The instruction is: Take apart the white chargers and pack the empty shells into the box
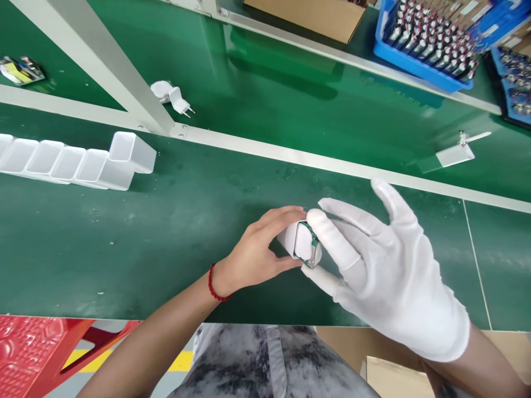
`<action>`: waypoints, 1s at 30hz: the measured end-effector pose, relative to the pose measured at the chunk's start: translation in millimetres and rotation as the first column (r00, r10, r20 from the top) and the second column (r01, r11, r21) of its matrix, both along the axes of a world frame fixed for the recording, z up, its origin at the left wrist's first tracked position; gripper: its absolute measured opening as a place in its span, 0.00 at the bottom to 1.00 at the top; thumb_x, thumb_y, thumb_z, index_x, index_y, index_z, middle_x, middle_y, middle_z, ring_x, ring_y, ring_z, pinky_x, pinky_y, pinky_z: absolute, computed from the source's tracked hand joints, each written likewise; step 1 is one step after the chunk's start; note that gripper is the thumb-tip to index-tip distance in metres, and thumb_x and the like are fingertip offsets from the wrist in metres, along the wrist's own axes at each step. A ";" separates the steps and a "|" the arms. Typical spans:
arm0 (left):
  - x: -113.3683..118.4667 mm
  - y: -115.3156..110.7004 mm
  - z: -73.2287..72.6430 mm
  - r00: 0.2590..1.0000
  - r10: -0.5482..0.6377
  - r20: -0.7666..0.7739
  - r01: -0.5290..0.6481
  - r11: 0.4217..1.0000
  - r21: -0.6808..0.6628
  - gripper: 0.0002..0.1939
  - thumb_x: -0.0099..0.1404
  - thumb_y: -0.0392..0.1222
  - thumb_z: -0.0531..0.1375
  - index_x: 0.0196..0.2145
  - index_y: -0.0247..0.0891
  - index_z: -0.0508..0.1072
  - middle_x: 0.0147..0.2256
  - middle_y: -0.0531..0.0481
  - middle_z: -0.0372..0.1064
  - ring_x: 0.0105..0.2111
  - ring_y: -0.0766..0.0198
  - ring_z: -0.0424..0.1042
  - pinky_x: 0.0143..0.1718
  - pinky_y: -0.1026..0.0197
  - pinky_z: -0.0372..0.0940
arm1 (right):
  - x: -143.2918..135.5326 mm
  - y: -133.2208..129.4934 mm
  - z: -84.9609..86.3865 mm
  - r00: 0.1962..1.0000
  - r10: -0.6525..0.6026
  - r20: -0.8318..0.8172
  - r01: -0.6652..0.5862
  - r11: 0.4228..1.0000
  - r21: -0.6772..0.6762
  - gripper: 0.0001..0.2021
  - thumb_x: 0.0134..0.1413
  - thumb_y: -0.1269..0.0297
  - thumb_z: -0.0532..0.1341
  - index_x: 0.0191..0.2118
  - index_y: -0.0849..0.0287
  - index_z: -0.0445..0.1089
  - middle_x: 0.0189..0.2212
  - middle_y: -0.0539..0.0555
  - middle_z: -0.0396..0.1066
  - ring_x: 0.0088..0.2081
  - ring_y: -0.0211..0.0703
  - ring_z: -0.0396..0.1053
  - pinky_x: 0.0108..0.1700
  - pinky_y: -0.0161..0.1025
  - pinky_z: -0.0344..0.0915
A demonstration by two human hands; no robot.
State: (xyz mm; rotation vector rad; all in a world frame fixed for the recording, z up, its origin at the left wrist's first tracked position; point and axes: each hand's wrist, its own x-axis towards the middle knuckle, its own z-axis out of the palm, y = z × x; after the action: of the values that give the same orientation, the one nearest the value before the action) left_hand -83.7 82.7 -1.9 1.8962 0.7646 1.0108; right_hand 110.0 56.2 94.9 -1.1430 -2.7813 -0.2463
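A small white plastic housing (287, 237) is held over the green bench by my left hand (255, 251), which is bare and wears a red bracelet at the wrist. The fingers lie along its far side and the thumb along its near side. At the housing's open right end shows a green circuit board (314, 241) with a white block beside it. My right hand (385, 271), in a white glove, pinches the board's edges between index finger and thumb, while its other fingers spread outward. How deep the board sits inside cannot be seen.
White open-ended housings (85, 163) stand in a row at left. Beyond the white rail lie a white plug adapter (178, 101) and a small white part (455, 155). A blue tray (423, 65) of wired parts stands at back right. A red stool (37, 348) is below left.
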 end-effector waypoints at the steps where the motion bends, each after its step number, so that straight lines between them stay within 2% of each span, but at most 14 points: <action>1: 0.3 -0.1 0.2 1.000 -0.002 -0.006 0.002 1.000 -0.011 0.31 0.57 0.37 0.69 0.57 0.41 0.65 0.56 0.40 0.69 0.56 0.50 0.70 0.55 0.50 0.69 | -2.2 0.7 0.8 1.000 -0.005 0.016 0.005 1.000 -0.001 0.26 0.61 0.63 0.61 0.61 0.69 0.60 0.41 0.62 0.76 0.59 0.60 0.67 0.67 0.73 0.44; 5: 1.1 0.0 -2.5 1.000 0.004 0.022 -0.003 0.999 -0.053 0.32 0.56 0.38 0.71 0.56 0.40 0.66 0.55 0.40 0.69 0.55 0.50 0.71 0.56 0.49 0.69 | -1.7 3.0 4.1 0.999 -0.027 -0.028 0.027 1.000 -0.005 0.31 0.58 0.59 0.66 0.62 0.68 0.60 0.47 0.63 0.74 0.60 0.64 0.64 0.67 0.75 0.43; 7: 1.4 -0.2 -6.1 0.997 0.029 0.066 -0.024 0.996 -0.084 0.33 0.55 0.43 0.72 0.55 0.40 0.66 0.55 0.40 0.70 0.55 0.50 0.71 0.56 0.48 0.69 | 6.4 -1.0 0.2 0.980 -0.037 -0.196 0.046 0.998 0.039 0.37 0.51 0.55 0.70 0.63 0.64 0.61 0.51 0.65 0.71 0.58 0.64 0.66 0.64 0.72 0.53; 9: 2.7 -1.6 -10.1 0.993 0.059 0.105 -0.044 0.989 -0.139 0.32 0.54 0.46 0.73 0.54 0.41 0.67 0.54 0.39 0.70 0.54 0.49 0.71 0.54 0.48 0.70 | 14.5 -9.5 -11.6 0.866 -0.116 -0.486 0.166 0.984 0.060 0.40 0.47 0.57 0.73 0.64 0.59 0.61 0.49 0.63 0.71 0.51 0.60 0.72 0.56 0.63 0.68; 10: 4.1 -2.9 -11.7 0.990 0.071 0.125 -0.049 0.984 -0.173 0.33 0.53 0.47 0.73 0.53 0.41 0.67 0.54 0.39 0.69 0.54 0.49 0.71 0.53 0.48 0.70 | 16.4 -14.4 -20.4 0.757 -0.207 -0.619 0.244 0.969 -0.026 0.39 0.48 0.60 0.72 0.65 0.57 0.60 0.47 0.62 0.71 0.47 0.56 0.74 0.50 0.58 0.73; 11: 6.0 -4.6 -13.0 0.986 0.081 0.143 -0.050 0.977 -0.205 0.33 0.53 0.47 0.74 0.53 0.41 0.67 0.54 0.38 0.69 0.54 0.49 0.71 0.52 0.50 0.71 | 15.9 -19.0 -30.4 0.628 -0.331 -0.704 0.282 0.940 -0.190 0.36 0.51 0.60 0.70 0.65 0.56 0.60 0.46 0.61 0.71 0.44 0.53 0.75 0.46 0.53 0.75; 12: 8.4 -6.6 -13.7 0.984 0.085 0.157 -0.048 0.972 -0.230 0.33 0.53 0.47 0.74 0.53 0.41 0.67 0.54 0.38 0.68 0.54 0.49 0.71 0.51 0.51 0.72 | 12.9 -22.9 -40.9 0.515 -0.465 -0.720 0.240 0.884 -0.400 0.33 0.55 0.59 0.66 0.65 0.55 0.59 0.47 0.61 0.71 0.42 0.51 0.76 0.44 0.51 0.76; 14: 13.2 -10.9 -13.4 0.980 0.082 0.180 -0.037 0.969 -0.244 0.32 0.53 0.44 0.73 0.53 0.41 0.65 0.55 0.38 0.66 0.54 0.50 0.70 0.51 0.51 0.71 | 1.6 -26.8 -60.7 0.405 -0.665 -0.627 0.018 0.691 -0.722 0.28 0.63 0.53 0.59 0.65 0.56 0.58 0.49 0.62 0.71 0.45 0.50 0.75 0.46 0.49 0.76; 16: 14.9 -14.0 -11.1 0.980 0.074 0.184 -0.033 0.976 -0.217 0.32 0.55 0.38 0.71 0.54 0.41 0.64 0.55 0.39 0.64 0.56 0.50 0.69 0.55 0.50 0.69 | -10.6 -26.0 -75.7 0.388 -0.715 -0.582 -0.184 0.558 -0.809 0.26 0.63 0.49 0.56 0.62 0.56 0.61 0.49 0.61 0.72 0.47 0.48 0.74 0.50 0.48 0.74; 20: 3.9 -12.8 -3.2 0.981 -0.065 0.182 0.113 0.958 -0.265 0.35 0.57 0.36 0.68 0.61 0.42 0.62 0.61 0.36 0.58 0.60 0.49 0.65 0.58 0.47 0.68 | -16.7 -21.4 -89.1 0.287 -0.783 -0.552 -0.287 0.479 -0.829 0.28 0.58 0.47 0.62 0.60 0.55 0.63 0.47 0.57 0.74 0.46 0.48 0.75 0.48 0.47 0.75; 23: -5.6 -10.3 1.6 0.963 -0.103 0.250 0.208 0.872 -0.444 0.26 0.65 0.44 0.63 0.60 0.42 0.67 0.59 0.38 0.63 0.54 0.52 0.72 0.51 0.51 0.73 | -10.7 -21.5 -93.5 0.283 -0.782 -0.555 -0.343 0.458 -0.820 0.30 0.58 0.50 0.63 0.63 0.52 0.60 0.49 0.57 0.73 0.46 0.50 0.75 0.49 0.50 0.75; 25: -7.5 -10.3 1.8 0.977 -0.043 0.207 0.147 0.842 -0.519 0.23 0.68 0.48 0.60 0.58 0.40 0.70 0.52 0.40 0.71 0.44 0.56 0.76 0.44 0.55 0.75 | -8.6 -20.9 -97.1 0.335 -0.747 -0.575 -0.353 0.466 -0.811 0.27 0.60 0.52 0.62 0.62 0.51 0.62 0.48 0.57 0.74 0.46 0.50 0.76 0.49 0.51 0.74; 28: -6.5 -12.6 -2.1 0.994 0.034 0.108 0.027 0.860 -0.510 0.24 0.65 0.48 0.62 0.57 0.37 0.71 0.46 0.42 0.73 0.38 0.60 0.76 0.41 0.57 0.75 | -10.1 -18.6 -101.0 0.383 -0.692 -0.612 -0.305 0.531 -0.791 0.23 0.60 0.54 0.61 0.60 0.51 0.66 0.46 0.57 0.76 0.47 0.51 0.76 0.49 0.50 0.75; 30: -6.2 -14.9 -5.6 0.995 0.041 0.096 0.009 0.883 -0.470 0.27 0.64 0.48 0.64 0.58 0.37 0.71 0.44 0.42 0.71 0.37 0.60 0.75 0.41 0.57 0.75 | -12.3 -17.1 -101.3 0.381 -0.664 -0.643 -0.280 0.580 -0.765 0.23 0.60 0.56 0.62 0.60 0.51 0.67 0.44 0.57 0.77 0.47 0.51 0.76 0.46 0.46 0.76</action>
State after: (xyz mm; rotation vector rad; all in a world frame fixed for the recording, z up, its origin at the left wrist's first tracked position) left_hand -89.9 67.8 -7.5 1.4095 0.8750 0.8320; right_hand 97.7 39.1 -6.4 -1.1925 -1.5460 1.3913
